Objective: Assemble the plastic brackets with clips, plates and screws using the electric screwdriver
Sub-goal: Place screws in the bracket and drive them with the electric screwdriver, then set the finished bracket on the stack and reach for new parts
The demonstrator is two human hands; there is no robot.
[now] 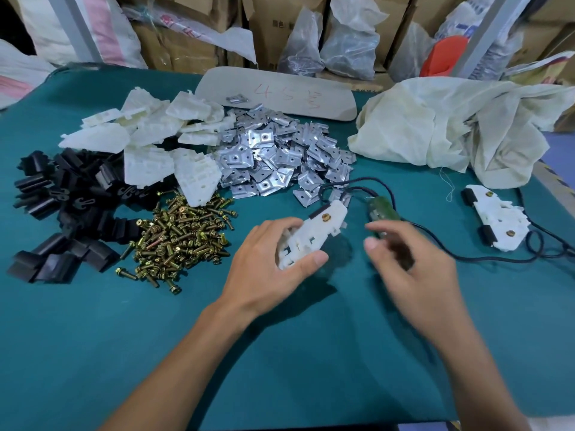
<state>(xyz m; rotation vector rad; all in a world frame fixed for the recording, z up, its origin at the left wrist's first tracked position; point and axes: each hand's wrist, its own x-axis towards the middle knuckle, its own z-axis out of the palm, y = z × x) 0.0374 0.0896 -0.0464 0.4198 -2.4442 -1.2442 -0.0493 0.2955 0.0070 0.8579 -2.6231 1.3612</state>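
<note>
left hand (264,259) grips 1 bracket (311,236), 1 screw (325,217) in; right hand (407,259) blurred near screwdriver (382,208), can't tell its grip; 1 finished bracket (497,217) aside.

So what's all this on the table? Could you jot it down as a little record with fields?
Surface: teal table
Left hand: grips a white bracket with one brass screw in it
Right hand: blurred, by the green screwdriver; grip unclear
Piles: loose brackets, metal plates, black clips, screws
Far right: assembled bracket with two clips and two screws, near a crumpled cloth bag
</note>
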